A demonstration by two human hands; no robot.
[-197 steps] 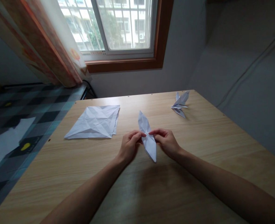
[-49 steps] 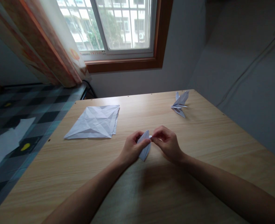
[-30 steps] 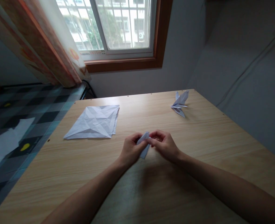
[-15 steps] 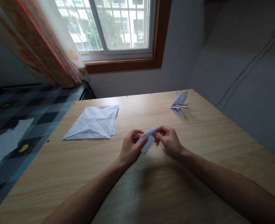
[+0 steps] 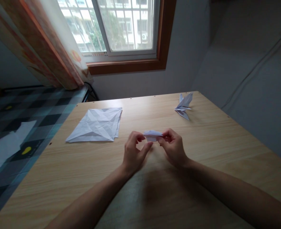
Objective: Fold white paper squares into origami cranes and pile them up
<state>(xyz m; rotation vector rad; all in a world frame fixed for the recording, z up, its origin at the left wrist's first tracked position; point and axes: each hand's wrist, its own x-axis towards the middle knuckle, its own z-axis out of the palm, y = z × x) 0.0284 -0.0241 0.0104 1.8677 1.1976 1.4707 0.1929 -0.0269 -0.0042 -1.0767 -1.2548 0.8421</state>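
A small piece of folded white paper (image 5: 152, 135) is held above the table in front of me, lying nearly level. My right hand (image 5: 173, 144) pinches its right end between thumb and fingers. At its left end is my left hand (image 5: 135, 151), with thumb and fingers apart; its fingertips are close to the paper's edge, and whether they touch it I cannot tell. Creased white paper sheets (image 5: 96, 125) lie stacked on the table's left side. Toward the far right corner stands a folded paper figure (image 5: 184, 105) with pointed, wing-like flaps.
The wooden table (image 5: 83, 181) has its far edge near the wall below a barred window (image 5: 128, 25). On the left, a bed with a checked cover (image 5: 45, 121) carries loose white paper (image 5: 7, 148). An orange-patterned curtain (image 5: 47, 47) hangs above it.
The folded paper has turned from a slant to nearly level. My left hand has loosened from it, its thumb moving away, while my right hand keeps its pinch.
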